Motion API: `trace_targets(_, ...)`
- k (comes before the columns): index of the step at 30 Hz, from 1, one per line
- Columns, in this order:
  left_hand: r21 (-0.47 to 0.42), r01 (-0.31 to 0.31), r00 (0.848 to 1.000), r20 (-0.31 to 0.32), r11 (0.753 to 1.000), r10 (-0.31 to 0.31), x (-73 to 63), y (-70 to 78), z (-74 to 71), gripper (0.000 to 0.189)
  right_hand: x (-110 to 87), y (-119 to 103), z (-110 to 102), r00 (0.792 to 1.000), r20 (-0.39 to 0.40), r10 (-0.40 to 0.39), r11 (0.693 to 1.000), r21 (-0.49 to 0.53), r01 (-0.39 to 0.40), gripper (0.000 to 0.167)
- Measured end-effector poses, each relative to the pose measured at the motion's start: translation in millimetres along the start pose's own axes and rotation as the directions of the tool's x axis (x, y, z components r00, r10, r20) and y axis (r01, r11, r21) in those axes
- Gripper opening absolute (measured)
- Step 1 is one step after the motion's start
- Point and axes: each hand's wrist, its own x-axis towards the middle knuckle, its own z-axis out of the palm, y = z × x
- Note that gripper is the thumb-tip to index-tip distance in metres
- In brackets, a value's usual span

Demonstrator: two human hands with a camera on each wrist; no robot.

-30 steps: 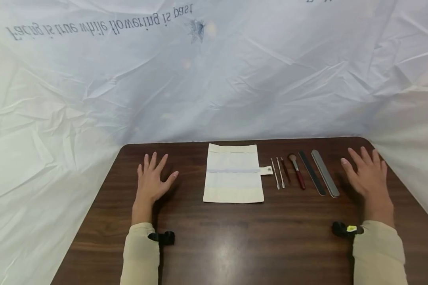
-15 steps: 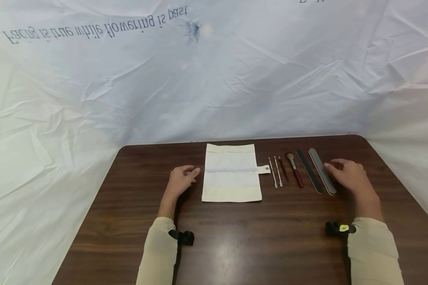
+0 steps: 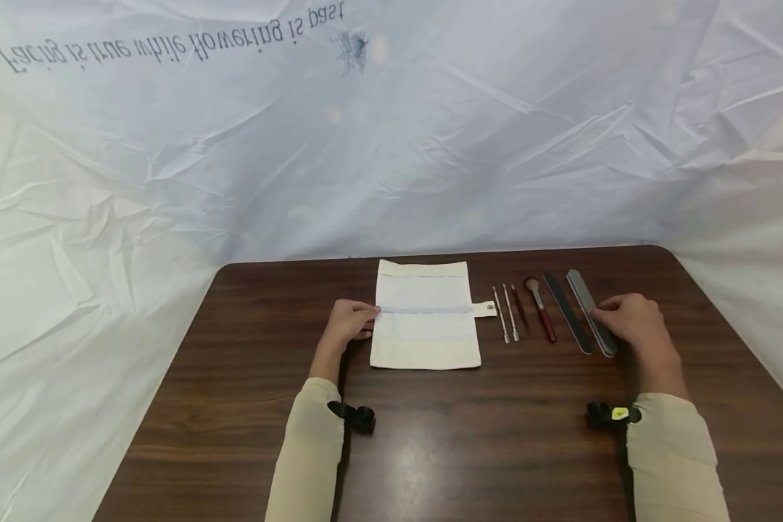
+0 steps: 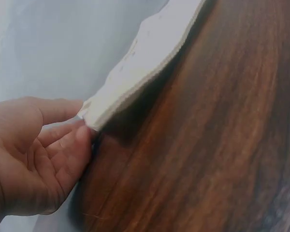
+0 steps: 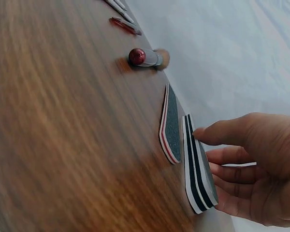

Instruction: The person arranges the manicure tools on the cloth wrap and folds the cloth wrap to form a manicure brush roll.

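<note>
A cream cloth tool roll (image 3: 425, 351) lies unfolded at the middle of the table, with a snap tab on its right side. My left hand (image 3: 347, 322) pinches its left edge between thumb and fingers; in the left wrist view that edge of the cloth (image 4: 130, 79) stands off the wood. At the right, my right hand (image 3: 634, 320) grips a stack of grey nail files (image 3: 583, 293). In the right wrist view the thumb lies over the striped side of the stack (image 5: 193, 169), fingers along the far side. Beside it lies a single black nail file (image 3: 566, 312).
Left of the files lie a red-handled brush (image 3: 545, 319), a thin dark red tool (image 3: 520, 310) and two slim metal cuticle tools (image 3: 512, 319). The brown wooden table (image 3: 235, 406) ends against a white sheet (image 3: 300, 181) at the back and sides.
Both hands lay spread flat on the table at the sides. The left has moved right to take the cloth's edge; the right has moved left and taken hold of the grey nail files.
</note>
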Motion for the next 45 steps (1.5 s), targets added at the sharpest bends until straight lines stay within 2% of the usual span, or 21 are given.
trace_targets(11,-0.062,-0.002,1.000,0.015,0.998,0.003,5.2,-5.7,3.2,0.024,0.1,-4.7,1.4,0.999,-0.032,0.033,0.999,-0.010,-0.033,0.045)
trace_targets(24,-0.057,0.006,1.000,0.012,0.998,-0.005,6.7,-7.7,5.6,0.023,-1.3,-6.6,4.3,0.996,-0.039,0.076,0.997,0.027,-0.075,0.043)
trace_targets(29,-0.062,0.002,1.000,0.010,0.998,-0.002,5.4,-7.0,6.7,0.023,-0.9,-7.4,2.2,0.994,-0.079,0.077,0.996,0.047,-0.074,0.046)
trace_targets(33,-0.051,-0.004,1.000,0.004,0.999,0.004,5.6,-7.7,6.2,0.023,-0.9,-14.3,-1.9,0.989,-0.123,0.088,0.993,0.092,-0.077,0.048)
trace_targets(38,-0.042,-0.005,1.000,-0.006,0.999,0.005,6.8,-9.1,4.8,0.022,2.4,-33.9,-1.7,0.989,-0.140,0.045,0.983,0.184,-0.019,0.048)
trace_targets(41,-0.038,-0.005,1.000,0.000,0.999,0.005,7.2,-9.1,4.5,0.022,5.1,-48.6,1.7,0.995,-0.099,0.013,0.965,0.260,0.013,0.047)
trace_targets(45,-0.037,-0.003,1.000,0.002,0.999,0.003,7.2,-8.2,4.3,0.022,7.6,-71.2,9.3,0.998,-0.006,-0.060,0.914,0.403,0.057,0.055)
